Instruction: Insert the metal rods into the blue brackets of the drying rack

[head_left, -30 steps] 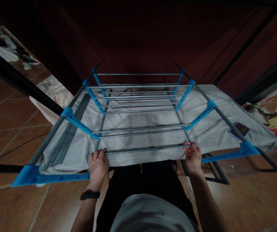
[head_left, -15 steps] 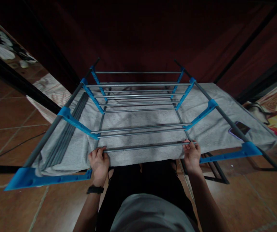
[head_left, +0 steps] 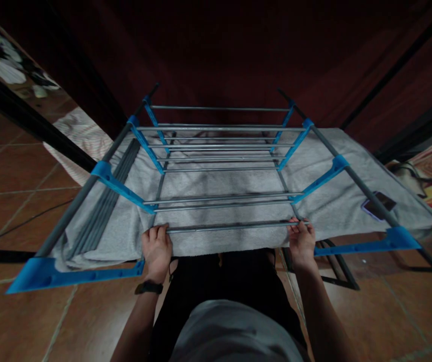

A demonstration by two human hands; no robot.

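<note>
A loose grey metal rod (head_left: 234, 227) lies level between my two hands, near the front of the frame. My left hand (head_left: 156, 250), with a dark band on its wrist, has its fingers curled over the rod's left end. Close to the right end, my right hand (head_left: 301, 240) pinches the rod between thumb and fingers. Beyond it stands a part-built rack (head_left: 221, 128) of grey tubes and blue plastic brackets, with several crossbars fitted. The nearest blue brackets, on the left (head_left: 88, 275) and the right (head_left: 366, 246), hold no crossbar between them.
A bundle of grey tubes (head_left: 106, 201) lies on the grey cloth (head_left: 216, 182) at left. A phone (head_left: 379, 205) rests on the cloth at right, partly behind a side tube. A dark red panel (head_left: 216, 55) stands behind the rack. Tiled floor (head_left: 16, 201) surrounds it.
The view has shifted slightly, so the rack's side tubes appear a little further right and up. Both hands keep their hold on the rod, with hardly any other movement.
</note>
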